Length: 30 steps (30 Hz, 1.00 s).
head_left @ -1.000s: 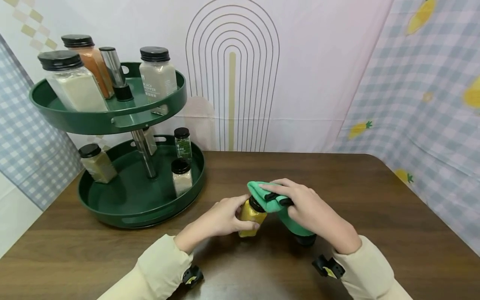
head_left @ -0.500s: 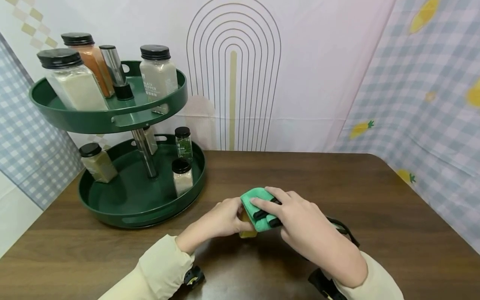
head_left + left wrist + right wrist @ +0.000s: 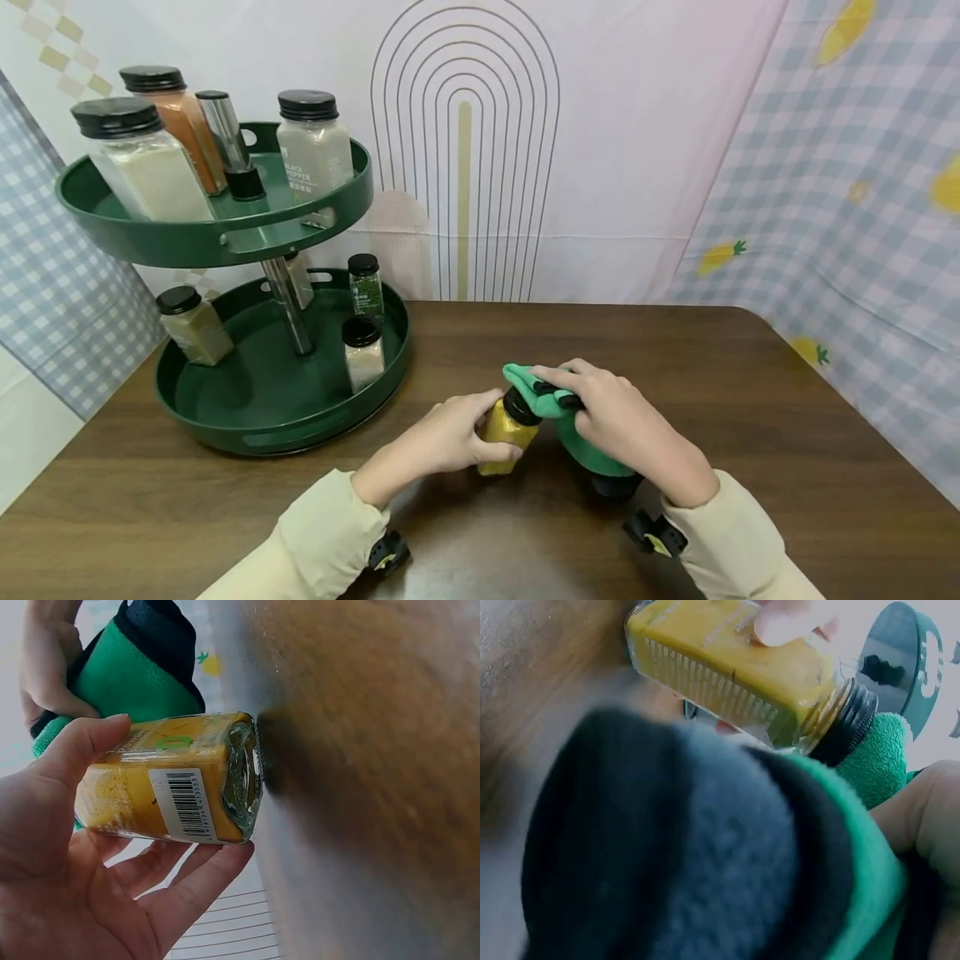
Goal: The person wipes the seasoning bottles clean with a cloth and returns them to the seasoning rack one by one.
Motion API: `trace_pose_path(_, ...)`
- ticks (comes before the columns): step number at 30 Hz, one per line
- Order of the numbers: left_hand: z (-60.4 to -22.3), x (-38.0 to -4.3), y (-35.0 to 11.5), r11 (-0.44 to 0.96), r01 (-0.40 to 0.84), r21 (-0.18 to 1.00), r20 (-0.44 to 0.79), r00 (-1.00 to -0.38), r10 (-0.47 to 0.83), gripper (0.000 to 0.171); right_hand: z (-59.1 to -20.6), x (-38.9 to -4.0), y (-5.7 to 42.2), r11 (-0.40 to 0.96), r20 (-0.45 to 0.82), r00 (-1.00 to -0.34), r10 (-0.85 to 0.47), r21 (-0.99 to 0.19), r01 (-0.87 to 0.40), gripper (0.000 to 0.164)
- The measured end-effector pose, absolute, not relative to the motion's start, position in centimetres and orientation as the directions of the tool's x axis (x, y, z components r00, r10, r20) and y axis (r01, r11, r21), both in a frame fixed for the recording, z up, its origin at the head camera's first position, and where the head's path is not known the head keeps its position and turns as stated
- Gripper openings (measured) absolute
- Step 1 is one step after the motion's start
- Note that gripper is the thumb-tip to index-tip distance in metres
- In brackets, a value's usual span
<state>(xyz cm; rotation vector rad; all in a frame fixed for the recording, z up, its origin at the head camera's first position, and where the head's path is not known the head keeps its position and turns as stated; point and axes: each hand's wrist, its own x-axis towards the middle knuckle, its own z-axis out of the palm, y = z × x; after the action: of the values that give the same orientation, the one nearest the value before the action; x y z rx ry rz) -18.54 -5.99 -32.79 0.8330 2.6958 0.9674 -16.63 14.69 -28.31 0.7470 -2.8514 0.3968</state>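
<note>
A glass spice jar (image 3: 504, 435) of yellow powder with a black lid (image 3: 520, 407) tilts to the right over the table. My left hand (image 3: 450, 435) grips its body between thumb and fingers; a barcode label (image 3: 184, 804) and the glass base show in the left wrist view. My right hand (image 3: 615, 408) holds a folded green cloth (image 3: 534, 392) with black edging, its tip against the jar's lid. The rest of the cloth hangs below that hand, and in the right wrist view its dark trim (image 3: 727, 847) covers much of the picture.
On the left stands a two-tier green rack (image 3: 262, 437). Its upper tray (image 3: 180, 242) bears large jars and a steel grinder (image 3: 232, 146); several smaller jars stand on the lower one. The wooden table (image 3: 675, 350) reaches to a patterned cloth backdrop (image 3: 622, 167).
My right hand came left and down with the cloth over the jar's lid and front, then went back up and right. My left hand keeps its grip in nearly the same place.
</note>
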Motion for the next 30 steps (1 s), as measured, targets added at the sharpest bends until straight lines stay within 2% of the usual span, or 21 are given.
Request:
trace_pose_path(4,-32.8,-18.5,-6.1,0.638,0.449,0.625,0.033,-0.832,0.554,0.035,-27.7,-15.4,14.0,0.842,0.265,-0.841,-0.472,-0.145,-0.519,0.066)
trace_pose_path(7,-32.7,-18.4,-6.1,0.640,0.447,0.625,0.035,-0.835,0.549,0.033,-27.1,-13.9,13.3,0.828,0.292,-0.801,-0.522,-0.053,-0.559,0.072)
trace_pose_path(12,-32.8,-18.3,-6.1,0.647,0.448,0.617,0.048,-0.842,0.537,0.031,-26.6,-12.3,12.5,0.802,0.287,-0.760,-0.583,0.059,-0.594,0.075)
trace_pose_path(21,-33.0,-18.5,-5.9,0.652,0.478,0.589,0.069,-0.833,0.549,0.034,-27.9,-15.0,13.8,0.802,0.307,-0.796,-0.522,-0.141,-0.580,0.076)
trace_pose_path(26,-33.1,-18.5,-5.8,0.662,0.473,0.582,0.064,-0.837,0.543,0.035,-28.9,-16.3,14.3,0.801,0.317,-0.801,-0.508,-0.167,-0.575,0.074)
trace_pose_path(30,-33.1,-18.5,-5.8,0.664,0.473,0.578,0.072,-0.841,0.536,0.036,-28.5,-15.6,14.1,0.808,0.293,-0.807,-0.514,-0.153,-0.570,0.075)
